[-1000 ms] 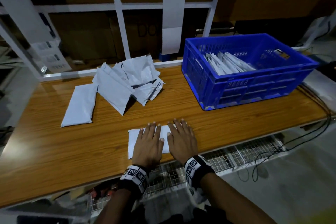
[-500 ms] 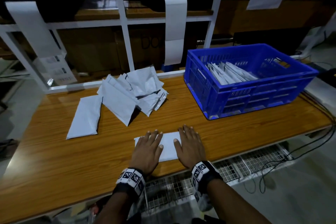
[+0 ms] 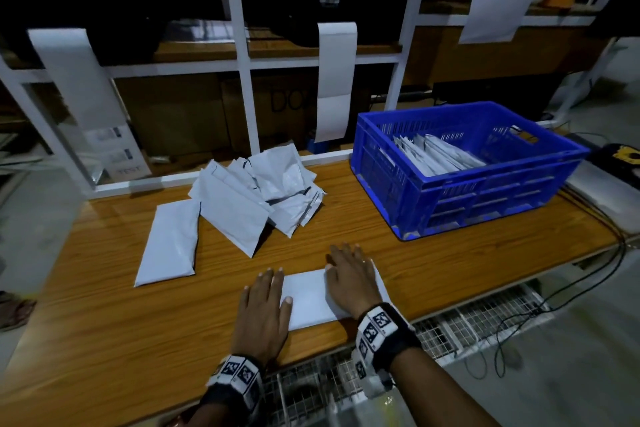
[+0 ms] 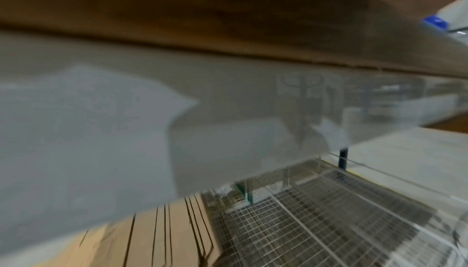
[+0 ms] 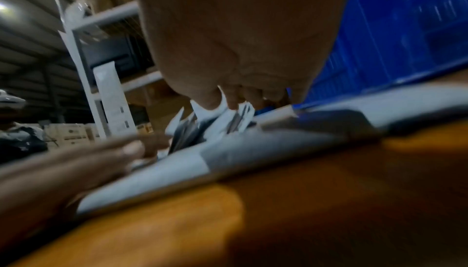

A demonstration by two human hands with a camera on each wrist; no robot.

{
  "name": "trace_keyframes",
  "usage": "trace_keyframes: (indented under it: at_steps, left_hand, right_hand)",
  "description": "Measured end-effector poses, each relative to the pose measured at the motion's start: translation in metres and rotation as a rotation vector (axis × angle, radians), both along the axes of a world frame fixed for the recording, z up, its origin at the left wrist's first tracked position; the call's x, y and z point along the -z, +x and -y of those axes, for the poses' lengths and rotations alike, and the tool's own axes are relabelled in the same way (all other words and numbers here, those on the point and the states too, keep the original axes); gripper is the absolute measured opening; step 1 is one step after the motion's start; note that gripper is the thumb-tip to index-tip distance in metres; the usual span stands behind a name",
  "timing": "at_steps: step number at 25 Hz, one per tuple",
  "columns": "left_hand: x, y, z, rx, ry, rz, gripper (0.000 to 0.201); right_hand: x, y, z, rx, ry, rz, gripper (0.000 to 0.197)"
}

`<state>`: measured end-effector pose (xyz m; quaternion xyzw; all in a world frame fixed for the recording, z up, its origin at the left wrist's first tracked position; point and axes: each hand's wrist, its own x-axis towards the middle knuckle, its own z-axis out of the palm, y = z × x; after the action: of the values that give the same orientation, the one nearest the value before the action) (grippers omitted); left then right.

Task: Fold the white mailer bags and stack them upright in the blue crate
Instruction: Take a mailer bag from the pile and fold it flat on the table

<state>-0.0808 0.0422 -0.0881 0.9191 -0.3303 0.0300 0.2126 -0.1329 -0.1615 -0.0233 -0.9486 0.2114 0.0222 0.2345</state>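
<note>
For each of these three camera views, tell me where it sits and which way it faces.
Head: above, facing down at the table, blue crate, left hand and right hand.
Left wrist: low at the table edge; only a blurred bit of skin shows.
Right wrist: low, facing along the palm toward the crate.
Head and right wrist share the folded bag.

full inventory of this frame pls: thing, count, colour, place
Folded white mailer bag: one, white, front table edge, under both hands.
Loose pile of unfolded mailer bags: several, white, back centre of the table.
Flat mailer bag: one, white, left of the pile.
Blue plastic crate: one, blue, right side of the table.
Folded bags in the crate: several, white, leaning in a row.
Wooden table: one, brown.
White shelf frame: one, behind the table.
Black cables: black, right table edge.
Left hand: flat, at the folded bag's left end.
Right hand: flat on the bag's right part.
</note>
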Motion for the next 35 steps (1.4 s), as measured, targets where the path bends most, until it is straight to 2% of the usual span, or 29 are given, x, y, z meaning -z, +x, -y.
trace_keyframes:
  at_steps: [1, 3, 6, 12, 14, 16, 20, 22, 24, 26, 29, 32, 35]
  left_hand:
    - [-0.001, 0.000, 0.000, 0.048, -0.049, 0.018, 0.057]
    - [-0.003, 0.000, -0.001, 0.174, -0.144, 0.021, 0.053]
    - [0.004, 0.002, -0.001, 0.281, -0.142, 0.001, 0.055]
    - [0.012, 0.010, 0.000, 0.182, -0.051, -0.063, 0.062]
    - [0.009, 0.007, 0.000, 0.160, -0.052, -0.074, 0.061]
    - [0.008, 0.005, 0.000, 0.135, -0.066, -0.078, 0.060]
    - [0.009, 0.004, -0.001, 0.112, -0.128, -0.092, 0.064]
    - [0.008, 0.005, -0.001, 0.116, -0.163, -0.110, 0.066]
    - [0.007, 0.005, -0.002, 0.129, -0.203, -0.074, 0.062]
    - [0.008, 0.006, -0.004, 0.211, -0.217, -0.004, 0.056]
    - [0.015, 0.005, -0.002, 0.291, -0.108, 0.030, 0.053]
    - [0.015, 0.008, -0.002, 0.218, -0.035, 0.005, 0.054]
    - [0.007, 0.005, 0.002, 0.183, 0.005, -0.015, 0.056]
  right_hand:
    - [0.007, -0.001, -0.011, -0.055, -0.013, 0.043, 0.049]
    - [0.026, -0.010, -0.026, -0.130, -0.175, 0.078, 0.046]
    - [0.041, -0.019, -0.029, -0.105, -0.267, 0.068, 0.048]
    - [0.047, -0.021, -0.018, -0.113, -0.291, 0.085, 0.047]
    - [0.048, -0.030, -0.004, -0.033, -0.292, 0.068, 0.048]
    - [0.050, -0.043, 0.016, 0.096, -0.253, 0.045, 0.049]
    - [0.034, -0.048, 0.051, 0.245, 0.061, 0.011, 0.043]
    - [0.020, -0.037, 0.046, 0.305, 0.108, 0.090, 0.041]
    - [0.009, -0.023, 0.025, 0.240, 0.042, 0.251, 0.047]
    - [0.013, -0.014, -0.006, 0.067, -0.032, 0.329, 0.048]
    - [0.033, -0.011, -0.036, -0.023, -0.139, 0.266, 0.037]
    - [0.041, -0.012, -0.034, -0.030, -0.194, 0.215, 0.042]
    - [0.049, -0.026, -0.007, -0.033, -0.279, 0.120, 0.049]
